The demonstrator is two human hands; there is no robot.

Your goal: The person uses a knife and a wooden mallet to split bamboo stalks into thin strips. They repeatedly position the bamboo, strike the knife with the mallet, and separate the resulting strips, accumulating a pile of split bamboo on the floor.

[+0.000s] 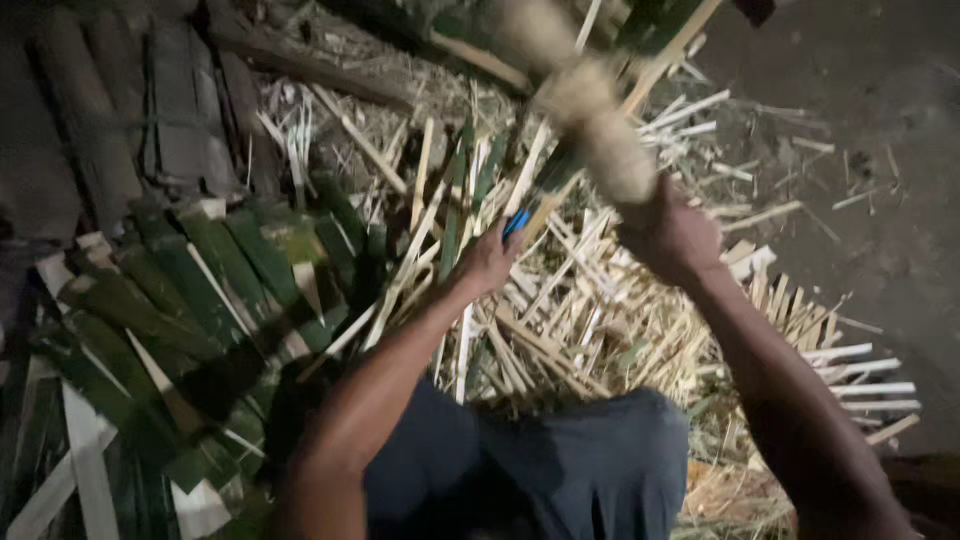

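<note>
Above green strips (230, 270), blurred pale mallet (600, 130)

Dark dirt floor (860, 80), heap of pale split bamboo strips (590, 330) in the middle, green bamboo slats (220, 270) overlapping at left, scattered slivers (760, 170) at right.

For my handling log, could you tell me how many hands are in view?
2. The left hand grips a blue-handled tool at centre; the right hand grips a pale wooden club, blurred, right of it. Both are above the split bamboo strips.
</note>
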